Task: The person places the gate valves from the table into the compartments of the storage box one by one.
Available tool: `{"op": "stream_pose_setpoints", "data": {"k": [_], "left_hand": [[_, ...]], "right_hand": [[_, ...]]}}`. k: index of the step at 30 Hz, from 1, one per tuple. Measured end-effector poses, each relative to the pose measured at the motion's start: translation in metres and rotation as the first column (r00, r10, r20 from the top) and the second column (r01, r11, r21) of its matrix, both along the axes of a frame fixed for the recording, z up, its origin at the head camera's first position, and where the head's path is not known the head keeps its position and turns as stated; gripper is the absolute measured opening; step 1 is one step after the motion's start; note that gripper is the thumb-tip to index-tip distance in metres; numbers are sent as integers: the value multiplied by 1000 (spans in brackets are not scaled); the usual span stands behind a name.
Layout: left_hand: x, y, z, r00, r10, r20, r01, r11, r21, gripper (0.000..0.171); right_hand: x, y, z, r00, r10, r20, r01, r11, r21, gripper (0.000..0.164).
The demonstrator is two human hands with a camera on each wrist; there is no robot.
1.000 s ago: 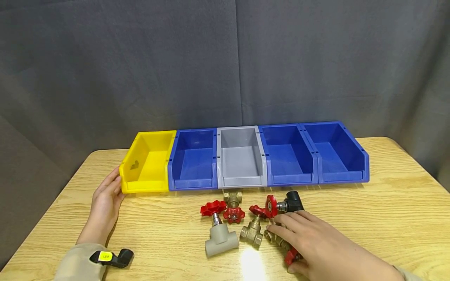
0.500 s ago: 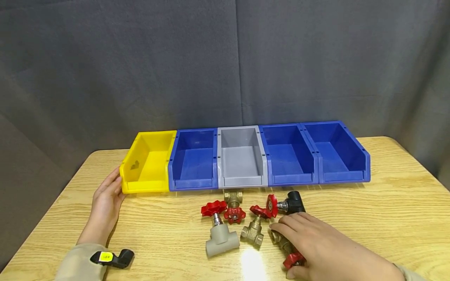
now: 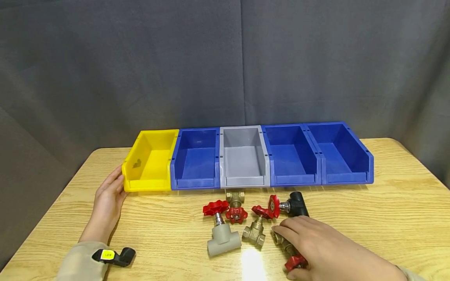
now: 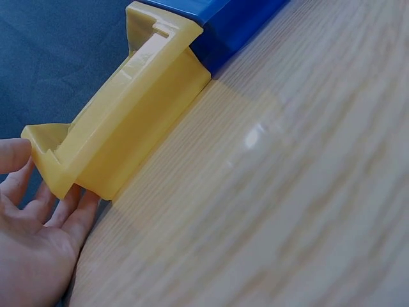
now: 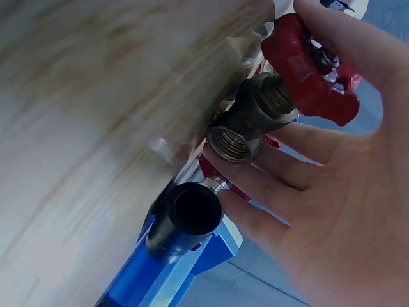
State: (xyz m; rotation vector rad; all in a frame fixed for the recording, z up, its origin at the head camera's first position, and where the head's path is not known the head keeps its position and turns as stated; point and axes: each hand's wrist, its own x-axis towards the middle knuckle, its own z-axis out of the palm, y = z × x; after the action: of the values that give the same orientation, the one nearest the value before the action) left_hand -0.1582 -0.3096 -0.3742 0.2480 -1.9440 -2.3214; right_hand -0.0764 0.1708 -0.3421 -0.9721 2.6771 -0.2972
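My left hand (image 3: 109, 201) rests against the left side of the yellow bin (image 3: 149, 185), its fingers extended along the wall near the front corner. In the left wrist view, the thumb lies by the bin's lip. My right hand (image 3: 316, 246) holds a brass gate valve (image 5: 252, 112) low over the table. Its thumb is on the red handwheel (image 5: 307, 70) and its fingers are along the threaded brass body; from the head view the hand covers part of it. Just beyond the fingers lies a black pipe-tee valve (image 3: 297, 203) with a red handwheel.
To the left lie a second brass valve (image 3: 254, 234), a grey plastic tee valve (image 3: 223, 240) and another brass valve (image 3: 235, 199) near the bins. A blue bin (image 3: 195, 182), a grey bin (image 3: 244, 181) and two more blue bins (image 3: 295, 179) continue the row along the back.
The right hand has shifted slightly right and toward me, and the brass valve under it has turned a little, showing more of its handwheel. The left hand stays at the yellow bin.
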Motion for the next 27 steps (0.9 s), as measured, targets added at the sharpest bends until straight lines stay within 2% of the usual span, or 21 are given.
{"op": "stream_pose_setpoints", "data": {"k": [6,13,17,21,27], "left_hand": [[0,0,-2,1000,5,-10,-5,1000,7,60],[-1,-1,-3,999,1,-34,-1,1000,12,60],[-3,-1,-1,999,-3,-45,3,1000,6,60],[-4,-1,-1,999,-1,-37,1,1000,8,61],[-2,0,-3,999,10,-35,-9,1000,6,61]], "right_hand": [[1,1,1,998,39,-44,-39,999,-15,83],[3,0,11,998,18,-64,-19,1000,-11,72],[5,1,18,992,11,-129,-15,999,-30,71],[7,5,21,969,3,-245,-18,998,-59,72],[2,12,22,928,5,-372,-41,995,-88,73]]}}
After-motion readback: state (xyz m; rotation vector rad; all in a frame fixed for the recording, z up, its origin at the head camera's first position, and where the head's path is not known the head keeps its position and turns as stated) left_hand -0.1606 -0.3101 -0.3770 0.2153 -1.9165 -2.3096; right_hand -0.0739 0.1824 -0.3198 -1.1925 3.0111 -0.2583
